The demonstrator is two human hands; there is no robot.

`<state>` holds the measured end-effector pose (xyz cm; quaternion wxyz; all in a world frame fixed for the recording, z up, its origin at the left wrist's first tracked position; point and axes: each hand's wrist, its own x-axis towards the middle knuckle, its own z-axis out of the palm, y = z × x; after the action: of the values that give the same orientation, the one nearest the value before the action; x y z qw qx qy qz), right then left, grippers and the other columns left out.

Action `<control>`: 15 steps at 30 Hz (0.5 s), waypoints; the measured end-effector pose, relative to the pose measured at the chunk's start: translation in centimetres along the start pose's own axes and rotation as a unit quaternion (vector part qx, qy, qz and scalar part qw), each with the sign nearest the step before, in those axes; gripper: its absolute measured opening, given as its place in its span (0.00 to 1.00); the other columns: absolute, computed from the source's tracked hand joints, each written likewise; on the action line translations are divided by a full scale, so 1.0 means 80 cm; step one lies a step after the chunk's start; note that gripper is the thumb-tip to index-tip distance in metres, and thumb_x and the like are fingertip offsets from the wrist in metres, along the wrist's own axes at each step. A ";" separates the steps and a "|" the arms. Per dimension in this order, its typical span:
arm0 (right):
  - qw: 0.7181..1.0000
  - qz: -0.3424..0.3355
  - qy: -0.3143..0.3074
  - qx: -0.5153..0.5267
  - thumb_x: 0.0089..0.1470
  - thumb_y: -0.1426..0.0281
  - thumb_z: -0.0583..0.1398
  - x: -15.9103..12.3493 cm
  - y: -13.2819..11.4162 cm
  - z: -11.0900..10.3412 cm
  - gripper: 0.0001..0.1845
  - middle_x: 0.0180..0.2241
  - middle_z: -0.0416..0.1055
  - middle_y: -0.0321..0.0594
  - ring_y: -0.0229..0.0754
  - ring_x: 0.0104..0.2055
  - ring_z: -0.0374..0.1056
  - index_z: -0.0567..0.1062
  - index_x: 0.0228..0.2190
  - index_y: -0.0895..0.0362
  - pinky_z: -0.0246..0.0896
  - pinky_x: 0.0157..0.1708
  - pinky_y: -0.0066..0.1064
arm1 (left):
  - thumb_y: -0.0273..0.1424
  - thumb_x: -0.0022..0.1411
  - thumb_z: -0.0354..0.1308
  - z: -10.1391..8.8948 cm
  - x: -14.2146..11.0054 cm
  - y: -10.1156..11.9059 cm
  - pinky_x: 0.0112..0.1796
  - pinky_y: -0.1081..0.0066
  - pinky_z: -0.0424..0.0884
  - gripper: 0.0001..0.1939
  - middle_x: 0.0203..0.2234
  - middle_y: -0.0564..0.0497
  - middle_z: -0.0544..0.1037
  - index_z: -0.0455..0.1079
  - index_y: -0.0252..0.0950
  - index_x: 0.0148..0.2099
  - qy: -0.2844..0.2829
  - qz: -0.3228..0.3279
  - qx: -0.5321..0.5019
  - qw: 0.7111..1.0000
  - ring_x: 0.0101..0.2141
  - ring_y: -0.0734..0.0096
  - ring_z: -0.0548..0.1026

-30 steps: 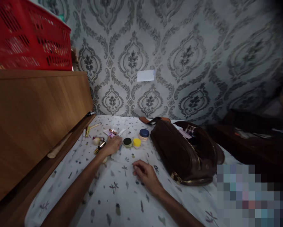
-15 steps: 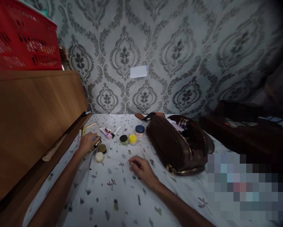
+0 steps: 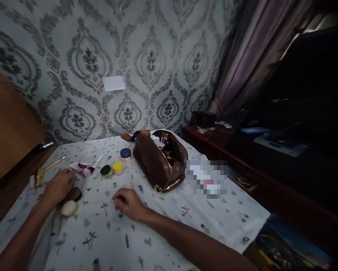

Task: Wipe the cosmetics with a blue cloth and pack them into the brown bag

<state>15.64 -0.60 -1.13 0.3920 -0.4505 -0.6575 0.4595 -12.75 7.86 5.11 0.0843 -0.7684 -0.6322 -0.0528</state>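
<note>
My left hand [image 3: 58,185] lies palm down on the patterned white sheet [image 3: 163,226], fingers curled over something small that I cannot make out. Just under it sit a dark round compact [image 3: 73,194] and a cream round one [image 3: 68,208]. My right hand [image 3: 128,203] rests on the sheet with its fingers loosely curled and nothing visible in them. Beyond the hands stand a dark-lidded jar [image 3: 106,171], a yellow jar [image 3: 117,167] and a blue-lidded jar [image 3: 125,154]. A pink tube [image 3: 82,168] lies beside my left fingers. An open brown leather pouch [image 3: 157,162] lies to the right.
A gold-coloured tool [image 3: 44,171] lies at the sheet's left edge by a wooden headboard [image 3: 8,128]. A dark wooden side table [image 3: 242,165] with clutter runs along the right. Patterned wallpaper and a curtain [image 3: 242,64] stand behind.
The view has swung to the right, so the red basket has left the frame. My left hand has drawn back from the jars to the left, over the compacts. My right hand has stayed put.
</note>
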 end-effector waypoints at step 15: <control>0.895 -0.347 0.162 -0.229 0.59 0.78 0.53 -0.067 -0.088 -0.149 0.14 0.39 0.75 0.44 0.38 0.40 0.73 0.71 0.45 0.57 0.68 0.39 0.27 | 0.41 0.64 0.42 0.039 -0.020 0.139 0.42 0.59 0.76 0.23 0.48 0.45 0.78 0.77 0.47 0.49 0.025 0.122 -0.095 0.988 0.48 0.55 0.76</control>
<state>26.60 -3.94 8.31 0.5136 -0.3389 -0.7865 0.0520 -2.24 4.89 1.02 0.0325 -0.8428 -0.5234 -0.1214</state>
